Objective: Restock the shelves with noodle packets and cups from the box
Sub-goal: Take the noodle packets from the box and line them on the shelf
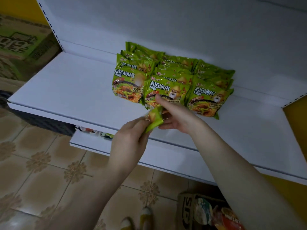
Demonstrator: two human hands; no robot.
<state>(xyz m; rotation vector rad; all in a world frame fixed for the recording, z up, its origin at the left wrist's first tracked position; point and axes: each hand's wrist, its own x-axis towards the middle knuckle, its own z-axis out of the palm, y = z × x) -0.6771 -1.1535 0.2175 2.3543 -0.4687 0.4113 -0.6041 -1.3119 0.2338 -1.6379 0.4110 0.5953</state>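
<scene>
Nearest, at the bottom right of the view: an open brown cardboard box (186, 211) on the patterned tan floor tiles (49, 171), with round-lidded noodle cups (203, 210) and red-wrapped stock showing inside. Restocking is part done, by my reading; the box is not empty.

Above it, both bare arms reach over the front edge of the white metal shelf (58, 90). The left hand (131, 138) pinches the lower end of a glossy green noodle packet (153, 119), fingers curled shut round it. The right hand (174, 113) holds the same packet from the other side, thumb and index finger extended toward the rows; whether its remaining fingers press the wrapper I cannot tell. The packet sits tilted on edge just above the shelf front, touching the front of the middle row.

Beyond, three rows of matching green noodle packets (167, 75) lean overlapped toward the white back panel (166, 22), right of the shelf's centre. The left half is bare.

Step in hand, as I judge it: seating this packet at the head of the middle row. Done well: label forward, same lean as its neighbours, bottom edge level with the flanking rows. Ease off slowly, since slick wrappers slide.

Far left, a green-printed carton (21, 42) beyond the shelf's left end.
</scene>
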